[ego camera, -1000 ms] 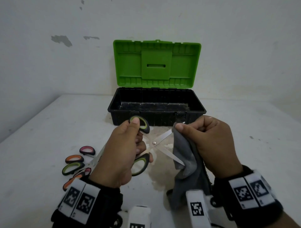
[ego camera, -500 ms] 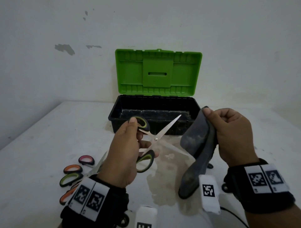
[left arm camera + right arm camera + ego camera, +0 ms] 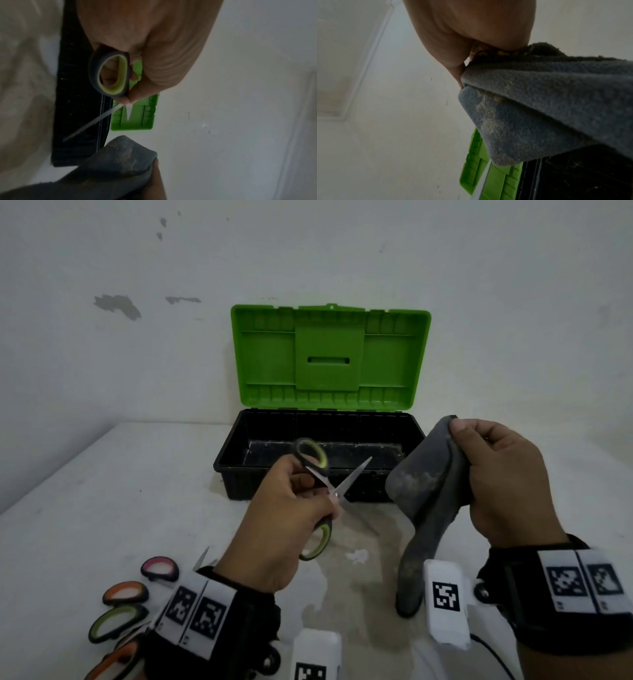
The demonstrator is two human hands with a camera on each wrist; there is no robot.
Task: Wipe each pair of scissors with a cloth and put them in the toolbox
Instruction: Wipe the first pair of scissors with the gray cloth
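The black plastic toolbox [image 3: 236, 470] with its bright green lid [image 3: 330, 357] raised upright stands on the white table [image 3: 102, 491], against the pale wall. Just in front of the toolbox, above the table, the left hand [image 3: 274, 532] grips a pair of steel scissors with black-and-lime handles [image 3: 337, 491]; its fingers curl round the handles and the blades stand apart in an X, one tip pointing up over the toolbox's front wall. In the left wrist view a finger shows through the lime-lined loop [image 3: 111, 75]. To the right of the scissors, at the toolbox's front right corner, the right hand [image 3: 503, 474] clenches a grey fleecy cloth [image 3: 424, 491], pinched at its top between thumb and fingers; the cloth hangs down toward the table, apart from the blades. The toolbox's inside looks bare apart from pale specks. Well in front of the toolbox to the left, more scissors [image 3: 126, 594] with pink, orange and lime loops lie bunched on the table, partly hidden by the left wrist.
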